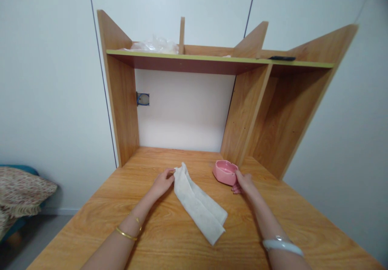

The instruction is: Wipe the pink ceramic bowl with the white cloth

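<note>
A folded whitish cloth (197, 205) slants across the wooden desk (163, 237). Its upper left corner is pinched between the fingers of my left hand (163, 183). To the right, my right hand (245, 183) grips the right side of a pink angular dish (225, 172), with the thumb near the rim and the other fingers low beside it. The dish looks slightly tilted; whether its base touches the desk cannot be made out. Nothing shows inside it.
A wooden shelf unit (253, 112) rises at the back of the desk. Clear plastic (156, 45) and a dark flat object (282, 58) lie on its upper shelf. At the far left, a patterned cushion (24, 189) rests on something blue.
</note>
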`<state>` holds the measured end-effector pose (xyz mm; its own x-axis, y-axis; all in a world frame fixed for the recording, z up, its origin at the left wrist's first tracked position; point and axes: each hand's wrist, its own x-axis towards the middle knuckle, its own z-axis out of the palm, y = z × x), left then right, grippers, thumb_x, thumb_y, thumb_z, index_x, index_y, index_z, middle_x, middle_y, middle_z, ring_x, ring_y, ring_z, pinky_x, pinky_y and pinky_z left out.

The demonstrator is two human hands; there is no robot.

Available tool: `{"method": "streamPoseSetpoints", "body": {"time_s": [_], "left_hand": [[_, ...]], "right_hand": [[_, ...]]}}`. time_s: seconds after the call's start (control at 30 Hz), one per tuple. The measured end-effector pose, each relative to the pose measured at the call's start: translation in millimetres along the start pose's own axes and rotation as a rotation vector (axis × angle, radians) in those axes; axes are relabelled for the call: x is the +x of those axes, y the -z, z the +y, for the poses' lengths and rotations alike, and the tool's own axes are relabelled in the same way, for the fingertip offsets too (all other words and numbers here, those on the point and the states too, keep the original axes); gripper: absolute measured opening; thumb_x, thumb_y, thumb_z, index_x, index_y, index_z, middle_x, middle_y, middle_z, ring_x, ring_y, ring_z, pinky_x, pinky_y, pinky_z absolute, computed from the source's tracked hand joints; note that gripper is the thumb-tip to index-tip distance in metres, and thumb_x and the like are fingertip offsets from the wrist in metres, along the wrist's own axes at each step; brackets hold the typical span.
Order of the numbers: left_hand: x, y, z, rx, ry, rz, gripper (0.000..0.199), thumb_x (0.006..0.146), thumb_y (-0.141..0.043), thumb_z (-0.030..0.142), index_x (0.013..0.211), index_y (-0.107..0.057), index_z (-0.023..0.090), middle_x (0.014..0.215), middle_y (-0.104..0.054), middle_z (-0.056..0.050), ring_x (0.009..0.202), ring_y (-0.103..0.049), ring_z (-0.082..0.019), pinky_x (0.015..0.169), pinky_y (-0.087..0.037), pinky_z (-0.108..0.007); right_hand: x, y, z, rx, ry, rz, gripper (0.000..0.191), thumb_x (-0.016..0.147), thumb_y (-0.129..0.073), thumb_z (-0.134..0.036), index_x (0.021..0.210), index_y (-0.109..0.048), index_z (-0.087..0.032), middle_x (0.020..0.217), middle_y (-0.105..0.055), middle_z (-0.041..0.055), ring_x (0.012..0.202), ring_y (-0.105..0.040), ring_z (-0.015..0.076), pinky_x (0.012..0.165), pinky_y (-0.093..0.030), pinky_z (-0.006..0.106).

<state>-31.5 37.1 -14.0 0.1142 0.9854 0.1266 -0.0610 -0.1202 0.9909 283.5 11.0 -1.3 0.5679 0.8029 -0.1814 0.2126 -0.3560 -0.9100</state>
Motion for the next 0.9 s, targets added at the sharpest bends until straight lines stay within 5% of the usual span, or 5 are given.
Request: {"method": "streamPoseSetpoints", "body": {"time_s": [0.13, 0.4, 0.57, 0.7, 0.9], "left_hand": [[3, 0.7, -3, 0.154, -0.048, -0.016, 0.021, 0.063, -0.057, 0.009, 0.079, -0.068, 0.018, 0.082, -0.069, -0.005, 0.09, -0.06, -0.023, 0.092, -0.038, -0.036], [8, 3.1, -7, 0.201, -0.018, 0.004, 0.019, 0.06, -0.06, 0.01, 0.073, -0.071, 0.018, 0.085, -0.07, -0.007, 0.091, -0.06, -0.026, 0.093, -0.037, -0.039], [4, -0.2, -1, 0.225, -0.079, 0.007, 0.028, 0.064, -0.059, 0.012, 0.089, -0.069, 0.019, 0.09, -0.069, -0.006, 0.092, -0.059, -0.023, 0.093, -0.037, -0.037], [0, -1.5, 9, 0.492, -0.265, 0.1, 0.036, 0.072, -0.052, 0.014, 0.107, -0.062, 0.018, 0.097, -0.066, -0.007, 0.097, -0.056, -0.02, 0.093, -0.035, -0.036], [-4, 1.4, 12, 0.866, -0.21, 0.096, 0.034, 0.077, -0.048, 0.019, 0.109, -0.06, 0.019, 0.108, -0.063, -0.007, 0.101, -0.054, -0.021, 0.093, -0.034, -0.037]], "right_hand": [[-6, 5, -2, -0.069, 0.022, 0.002, 0.053, 0.08, -0.036, -0.055, 0.084, -0.057, -0.006, 0.038, -0.052, 0.0084, 0.039, -0.056, 0.022, 0.041, -0.048, 0.033], [-32, 13, -32, -0.454, 0.364, 0.332, 0.04, 0.081, -0.037, -0.047, 0.098, -0.049, -0.012, 0.076, -0.063, 0.0132, 0.074, -0.061, 0.0258, 0.061, -0.042, 0.033], [-58, -22, -43, -0.404, 0.669, 0.059, 0.02, 0.075, -0.045, -0.034, 0.062, -0.052, -0.02, 0.058, -0.058, 0.0009, 0.059, -0.055, 0.0149, 0.056, -0.036, 0.024], [-73, -39, -32, -0.491, 0.655, -0.248, 0.026, 0.07, -0.054, -0.04, 0.057, -0.053, -0.018, 0.056, -0.057, 0.0001, 0.053, -0.05, 0.0117, 0.049, -0.03, 0.022], [-72, -37, -18, -0.608, 0.572, -0.424, 0.03, 0.065, -0.06, -0.045, 0.067, -0.057, -0.016, 0.061, -0.06, 0.0005, 0.055, -0.05, 0.0109, 0.048, -0.029, 0.021]]}}
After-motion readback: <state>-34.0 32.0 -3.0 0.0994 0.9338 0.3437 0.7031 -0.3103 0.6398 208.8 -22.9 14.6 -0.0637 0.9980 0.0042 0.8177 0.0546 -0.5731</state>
